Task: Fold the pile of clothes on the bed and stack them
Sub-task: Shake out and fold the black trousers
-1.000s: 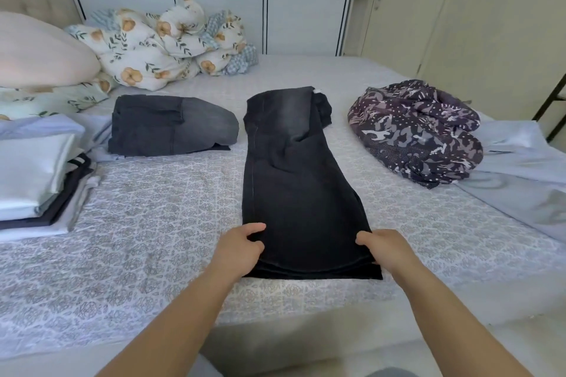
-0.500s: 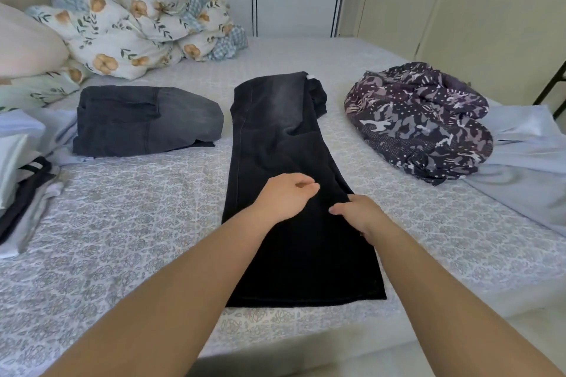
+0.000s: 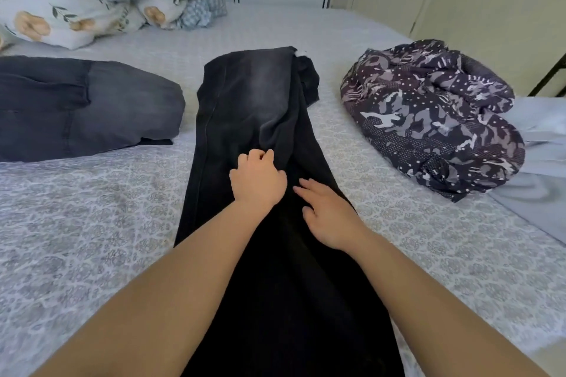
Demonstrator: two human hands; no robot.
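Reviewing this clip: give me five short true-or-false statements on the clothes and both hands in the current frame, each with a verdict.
1. Both hands rest on the long black denim trousers laid lengthwise on the bed. True.
2. The right hand holds the crumpled purple patterned garment. False: it lies flat on the trousers, and that garment sits apart to the right.
3. The left hand has curled fingers at a fabric ridge. True.
4. The folded grey denim piece lies on top of the black trousers. False: it lies beside them, to the left.
5. The trousers are already folded small. False: still stretched long.
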